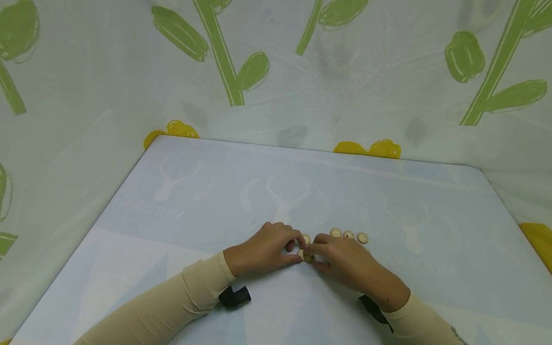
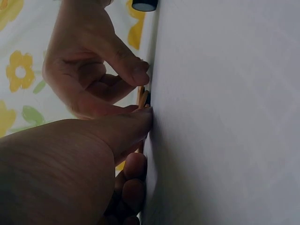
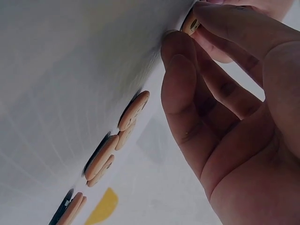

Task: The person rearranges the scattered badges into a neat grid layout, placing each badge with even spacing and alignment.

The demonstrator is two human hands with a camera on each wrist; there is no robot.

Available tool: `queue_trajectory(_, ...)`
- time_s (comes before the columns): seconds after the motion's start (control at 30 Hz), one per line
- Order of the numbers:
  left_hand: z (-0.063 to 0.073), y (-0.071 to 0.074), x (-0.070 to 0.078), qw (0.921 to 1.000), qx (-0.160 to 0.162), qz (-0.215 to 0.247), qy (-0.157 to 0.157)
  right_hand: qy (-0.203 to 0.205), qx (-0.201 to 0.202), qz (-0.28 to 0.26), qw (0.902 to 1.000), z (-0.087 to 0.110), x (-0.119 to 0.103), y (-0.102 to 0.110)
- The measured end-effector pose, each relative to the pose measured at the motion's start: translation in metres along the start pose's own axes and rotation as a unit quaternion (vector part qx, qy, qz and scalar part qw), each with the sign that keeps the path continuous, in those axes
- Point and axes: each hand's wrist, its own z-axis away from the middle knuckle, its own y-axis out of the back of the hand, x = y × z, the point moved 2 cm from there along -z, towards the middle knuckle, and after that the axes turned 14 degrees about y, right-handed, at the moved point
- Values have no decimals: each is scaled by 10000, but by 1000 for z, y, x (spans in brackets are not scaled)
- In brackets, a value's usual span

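Note:
Thumb and fingers of my left hand (image 1: 269, 247) pinch the edge of a pale wooden button (image 1: 301, 254) on the tabletop. From the other side, my right hand (image 1: 349, 263) pinches a darker brown wooden button (image 1: 309, 258), which overlaps the pale one in the head view. The right wrist view has this button (image 3: 191, 22) tilted between thumb and fingertips. Edge-on in the left wrist view, the buttons (image 2: 143, 98) sit at the left thumb tip, partly hidden by it. Another pale button (image 1: 306, 239) lies just beyond the fingertips.
Several round wooden buttons (image 1: 349, 235) lie beyond the right hand, some partly hidden by it. The pale blue-white tabletop (image 1: 194, 191) carries faint deer prints. A cloth with green leaves (image 1: 252, 71) hangs behind its far edge. Dark wrist straps (image 1: 235, 297) show below the sleeves.

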Motion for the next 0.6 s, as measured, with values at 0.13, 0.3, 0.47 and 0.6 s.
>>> queue_trajectory(0.13,0,0,0,10000,-9,-17,41,64,15,22,10000,0,0,0)
queue_trajectory(0.3,0,1,0,10000,-19,4,40,64,32,-58,10000,0,1,0)
queue_trajectory(0.47,0,0,0,10000,-26,10,44,89,88,-72,9999,0,1,-2)
queue_trajectory(0.6,0,0,0,10000,-44,12,71,67,103,-62,9999,0,1,-2)
